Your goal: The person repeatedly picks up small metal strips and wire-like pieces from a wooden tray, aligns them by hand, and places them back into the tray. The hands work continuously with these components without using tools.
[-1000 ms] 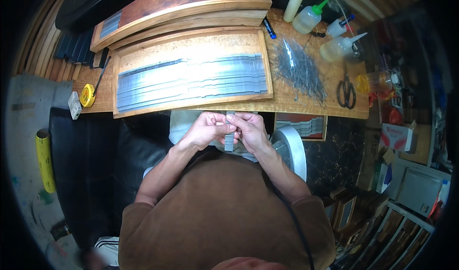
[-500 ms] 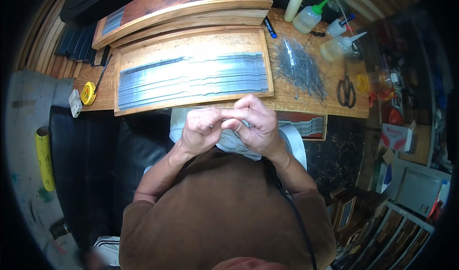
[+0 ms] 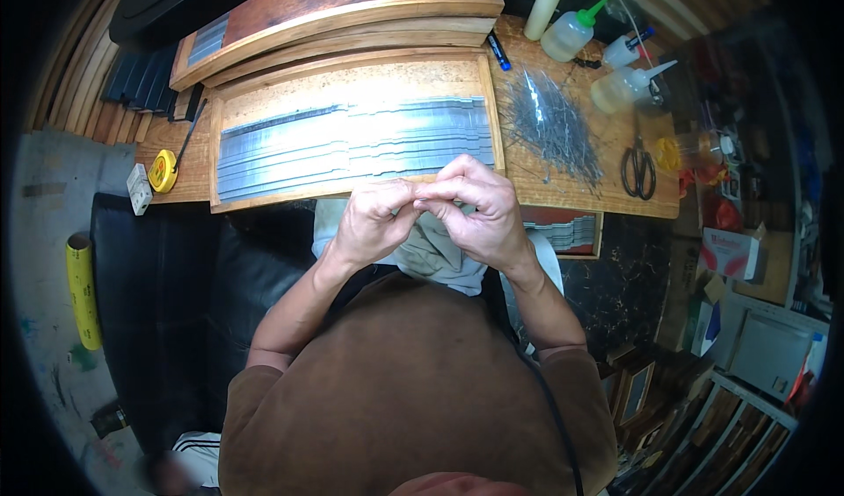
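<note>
My left hand (image 3: 376,222) and my right hand (image 3: 475,208) meet fingertip to fingertip just in front of the bench edge. Both are closed in a pinch, and whatever lies between the fingertips is too small or too hidden to make out. Right beyond them is a shallow wooden tray (image 3: 299,199) with rows of thin grey metal strips (image 3: 290,149), their edges stepped. A heap of fine dark wire-like pieces (image 3: 549,118) lies on the bench to the right of the tray. Below my hands a pale cloth (image 3: 431,254) rests on my lap.
More wooden trays (image 3: 352,17) are stacked behind. On the right are black scissors (image 3: 638,171), a green-capped squeeze bottle (image 3: 567,35), a second bottle (image 3: 620,87) and a blue marker (image 3: 498,50). A yellow tape measure (image 3: 163,171) sits left. An open drawer (image 3: 563,232) juts out under the bench.
Both hands have moved slightly up and away from my body, toward the tray. My fingertips have drawn into a tighter pinch against each other. The things on the bench are unchanged.
</note>
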`<action>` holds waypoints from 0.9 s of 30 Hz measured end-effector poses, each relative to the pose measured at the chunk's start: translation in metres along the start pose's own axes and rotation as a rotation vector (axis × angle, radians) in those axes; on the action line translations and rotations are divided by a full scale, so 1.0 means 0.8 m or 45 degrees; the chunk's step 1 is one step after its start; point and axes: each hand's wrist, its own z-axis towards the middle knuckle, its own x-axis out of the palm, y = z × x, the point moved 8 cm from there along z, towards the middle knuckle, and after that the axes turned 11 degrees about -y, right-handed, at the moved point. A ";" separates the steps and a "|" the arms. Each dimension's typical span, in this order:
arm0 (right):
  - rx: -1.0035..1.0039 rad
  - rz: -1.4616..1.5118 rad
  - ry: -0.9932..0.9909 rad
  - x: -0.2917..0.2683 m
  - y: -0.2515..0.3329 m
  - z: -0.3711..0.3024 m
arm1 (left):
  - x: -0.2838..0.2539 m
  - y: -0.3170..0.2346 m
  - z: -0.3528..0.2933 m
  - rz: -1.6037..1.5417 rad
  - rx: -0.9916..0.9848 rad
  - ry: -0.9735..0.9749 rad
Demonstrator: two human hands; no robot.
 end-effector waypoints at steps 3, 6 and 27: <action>0.005 0.020 -0.031 0.001 -0.002 -0.001 | -0.001 0.006 -0.002 0.075 -0.011 0.034; 0.006 -0.068 -0.058 -0.001 0.000 -0.004 | -0.003 0.001 -0.003 0.116 -0.103 0.088; 1.381 0.882 -0.143 0.058 -0.143 -0.141 | 0.043 0.101 -0.114 -0.769 -1.447 0.419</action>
